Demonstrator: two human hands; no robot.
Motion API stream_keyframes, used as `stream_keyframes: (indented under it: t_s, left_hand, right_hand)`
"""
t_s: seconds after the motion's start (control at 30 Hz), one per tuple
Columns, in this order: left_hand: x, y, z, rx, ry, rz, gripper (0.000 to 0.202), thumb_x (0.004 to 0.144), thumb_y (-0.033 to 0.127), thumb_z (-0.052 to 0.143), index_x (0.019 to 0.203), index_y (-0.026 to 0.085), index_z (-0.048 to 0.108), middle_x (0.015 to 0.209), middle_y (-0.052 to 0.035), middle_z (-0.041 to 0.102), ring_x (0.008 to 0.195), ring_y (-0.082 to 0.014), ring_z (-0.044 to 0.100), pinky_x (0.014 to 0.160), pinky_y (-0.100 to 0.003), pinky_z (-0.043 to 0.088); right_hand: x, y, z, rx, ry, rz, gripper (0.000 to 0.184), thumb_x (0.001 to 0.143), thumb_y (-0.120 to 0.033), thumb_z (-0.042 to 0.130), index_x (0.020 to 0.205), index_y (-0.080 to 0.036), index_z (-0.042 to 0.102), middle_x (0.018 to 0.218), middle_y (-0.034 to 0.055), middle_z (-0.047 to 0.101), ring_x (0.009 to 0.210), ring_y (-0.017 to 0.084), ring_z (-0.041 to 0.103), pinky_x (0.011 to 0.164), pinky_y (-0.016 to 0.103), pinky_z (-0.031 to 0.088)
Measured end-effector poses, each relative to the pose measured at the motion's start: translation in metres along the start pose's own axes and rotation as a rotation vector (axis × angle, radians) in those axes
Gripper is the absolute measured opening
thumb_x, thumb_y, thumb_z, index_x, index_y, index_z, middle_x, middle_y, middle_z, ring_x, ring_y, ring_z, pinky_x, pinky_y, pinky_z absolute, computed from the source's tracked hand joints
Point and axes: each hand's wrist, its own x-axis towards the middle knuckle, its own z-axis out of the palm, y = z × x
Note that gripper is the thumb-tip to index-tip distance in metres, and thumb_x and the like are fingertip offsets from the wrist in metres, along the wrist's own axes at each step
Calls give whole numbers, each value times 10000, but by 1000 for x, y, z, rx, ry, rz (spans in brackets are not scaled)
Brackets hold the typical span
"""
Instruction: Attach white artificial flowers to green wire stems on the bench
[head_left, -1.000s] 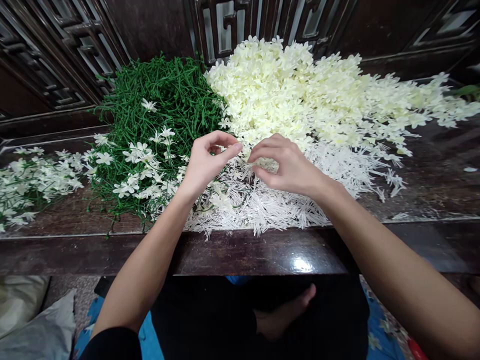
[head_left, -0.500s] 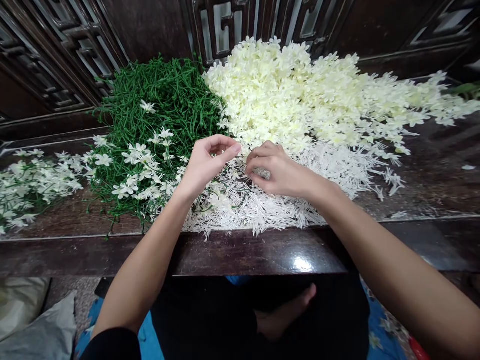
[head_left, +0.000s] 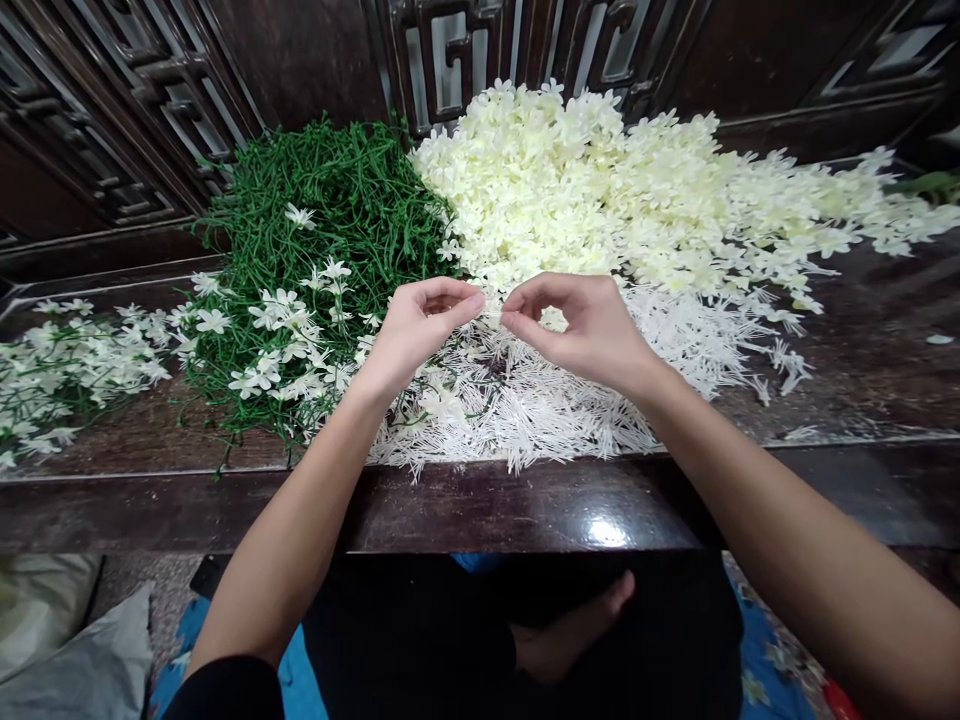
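Observation:
My left hand [head_left: 416,335] and my right hand [head_left: 585,325] hover close together over a heap of thin white plastic pieces [head_left: 540,405] on a dark wooden table [head_left: 480,505]. Both hands are curled into a pinch, fingertips nearly meeting. What they hold is too small to make out. Behind the hands lies a big pile of cream artificial flowers [head_left: 615,190]. To the left sits a tangle of green stems [head_left: 337,210], some with white flowers attached [head_left: 281,335].
More assembled flower stems [head_left: 67,355] lie at the table's far left. Carved dark wooden panels [head_left: 135,110] rise behind the table. Below the table edge are my crossed legs, a bare foot [head_left: 570,630], a blue cloth and a grey bag [head_left: 75,650].
My right hand dipped to the white pieces, then rose again and now meets the left hand's fingertips. The left hand has hardly moved.

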Motion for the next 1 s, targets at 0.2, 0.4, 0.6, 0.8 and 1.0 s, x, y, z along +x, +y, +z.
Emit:
stream_keyframes:
  t_s: [0.2, 0.4, 0.6, 0.8, 1.0]
  left_hand:
    - [0, -3, -1, -13, -65, 15, 130, 780, 266, 785, 885, 189, 793, 902, -56, 790, 793, -137, 676, 764, -277, 548]
    - [-2, 2, 0, 19, -85, -16, 136, 774, 271, 789, 849, 158, 785, 876, -63, 778, 764, -130, 657, 736, -265, 536]
    - [-1, 1, 0, -15, -63, -22, 109, 772, 244, 792, 849, 167, 790, 869, -56, 782, 759, -124, 661, 744, -265, 543]
    - [0, 0, -3, -78, -44, -43, 146, 761, 220, 806, 897, 165, 796, 906, -59, 795, 836, -138, 705, 804, -272, 570]
    - [1, 1, -1, -115, -64, -56, 104, 765, 195, 802, 865, 171, 799, 898, -49, 802, 827, -127, 710, 808, -262, 573]
  right_hand:
    - [0, 0, 2, 6, 67, -32, 88, 830, -237, 688, 844, -182, 755, 831, 55, 754, 734, 200, 670, 703, 386, 559]
    - [0, 1, 2, 37, 53, -47, 51, 805, -218, 712, 832, -218, 754, 837, 36, 767, 759, 208, 690, 720, 404, 584]
    - [0, 3, 3, 60, 69, -58, 68, 800, -198, 728, 831, -239, 772, 851, 29, 769, 759, 210, 693, 705, 410, 587]
    - [1, 3, 2, 110, 88, -124, 113, 820, -180, 717, 767, -260, 777, 843, 31, 770, 800, 224, 701, 716, 425, 578]
    - [0, 2, 4, 120, 99, -99, 77, 799, -178, 751, 778, -244, 784, 832, 32, 773, 764, 212, 693, 702, 419, 580]
